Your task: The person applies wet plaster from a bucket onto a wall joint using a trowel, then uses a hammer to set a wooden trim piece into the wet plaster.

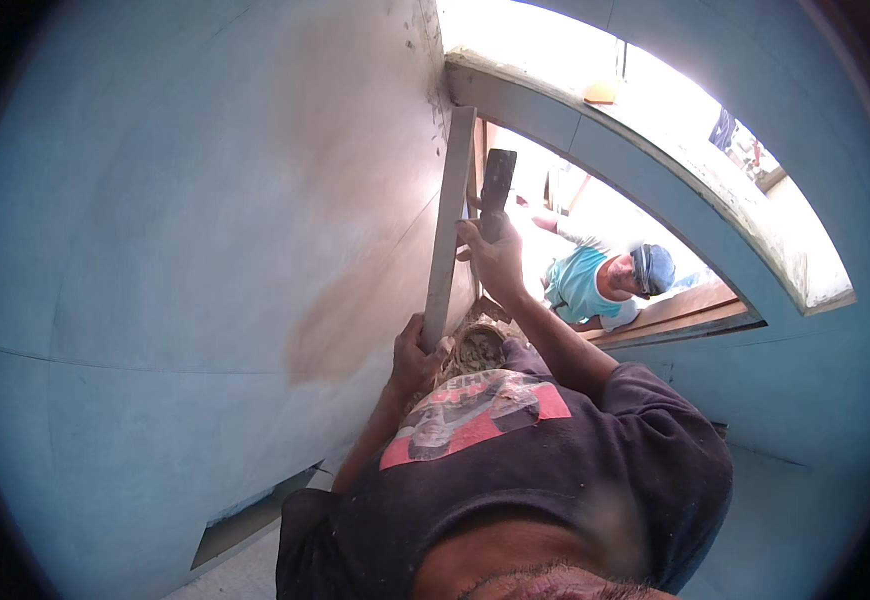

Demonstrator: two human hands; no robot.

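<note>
A long, straight grey bar [447, 230] stands slightly tilted between the wall and the window opening. My left hand [420, 358] is closed round its lower end. Higher up, my right hand [495, 258] is closed on a dark, oblong block-like tool [498, 178] with a squared top; its exact kind cannot be told. The fingertips of that hand are close to the bar's right side; whether they touch it is unclear. Below the bar, a round container [480, 347] with crusted, earth-coloured contents shows partly behind my shirt.
A pale blue wall [175, 200] with a brown damp-looking patch fills the left. At the right, a window opening has a wooden frame [675, 312] and a curved-looking ledge [655, 165]. Beyond the frame is another person [585, 280] in a teal top and blue cap.
</note>
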